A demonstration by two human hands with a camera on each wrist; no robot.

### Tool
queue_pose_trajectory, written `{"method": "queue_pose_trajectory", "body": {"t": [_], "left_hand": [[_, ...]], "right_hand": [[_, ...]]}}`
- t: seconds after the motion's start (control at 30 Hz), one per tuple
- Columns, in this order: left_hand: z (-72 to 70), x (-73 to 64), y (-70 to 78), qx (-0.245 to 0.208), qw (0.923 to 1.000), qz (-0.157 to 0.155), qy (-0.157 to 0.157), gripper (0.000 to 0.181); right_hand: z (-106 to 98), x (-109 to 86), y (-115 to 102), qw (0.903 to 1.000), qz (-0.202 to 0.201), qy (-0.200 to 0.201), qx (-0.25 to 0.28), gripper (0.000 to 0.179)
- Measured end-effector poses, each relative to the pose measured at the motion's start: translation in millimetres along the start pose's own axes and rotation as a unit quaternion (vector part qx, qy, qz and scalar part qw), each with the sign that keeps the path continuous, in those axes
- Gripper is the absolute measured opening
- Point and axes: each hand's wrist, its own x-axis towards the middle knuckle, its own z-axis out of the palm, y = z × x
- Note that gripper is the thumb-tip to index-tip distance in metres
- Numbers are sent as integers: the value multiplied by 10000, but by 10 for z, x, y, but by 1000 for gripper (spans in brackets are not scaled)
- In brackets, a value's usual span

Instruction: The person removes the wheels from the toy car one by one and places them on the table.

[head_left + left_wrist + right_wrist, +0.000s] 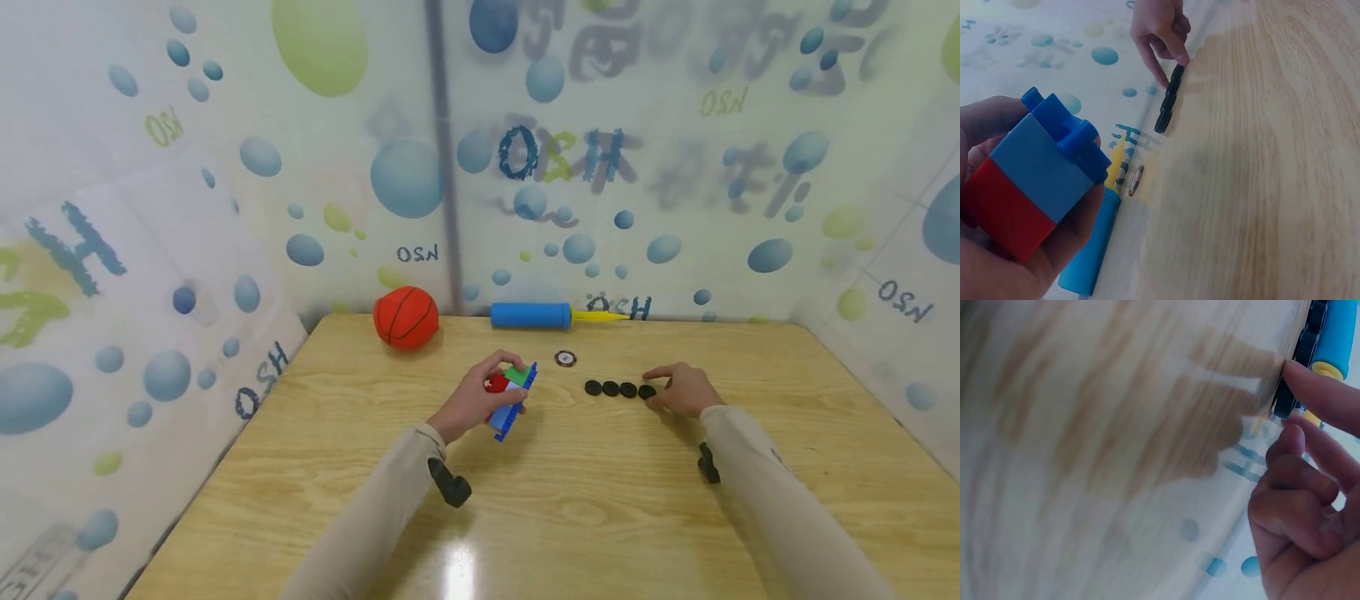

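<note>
My left hand (477,396) grips a cluster of toy building blocks (1025,181) above the table. Red and light blue bricks show in it, plus a green one in the head view and a dark blue knobbed piece (1072,134) along one side. At the right, my right hand (684,390) is down at a row of several black round discs (611,389), with thumb and a finger on either side of the rightmost disc (646,392). In the right wrist view, the fingertips (1291,369) meet that disc's edge while other fingers curl in.
A patterned poker chip (566,358) lies left of and behind the row. Along the table's back edge are a red ball (406,318) with black lines and a blue hand pump (531,316) with a yellow nozzle. Printed sheet walls (360,275) stand around the wooden table (570,517).
</note>
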Motion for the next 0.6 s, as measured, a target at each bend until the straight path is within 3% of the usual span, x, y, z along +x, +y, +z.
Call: {"method": "queue_pose_trajectory", "body": {"t": [0.23,0.43,0.6], "left_hand": [[-15,-21,20,48,10000,5,55,30],[-15,-17,32,50,10000,-2,-9,31],[-7,-17,41,120,9999,-29,-34,30]], "right_hand": [[-22,-18,-39,9998,-55,115,120,40],[-46,-34,-64,9998,-96,106,102,46],[-75,-56,-205,9986,-451,265,125,43]]}}
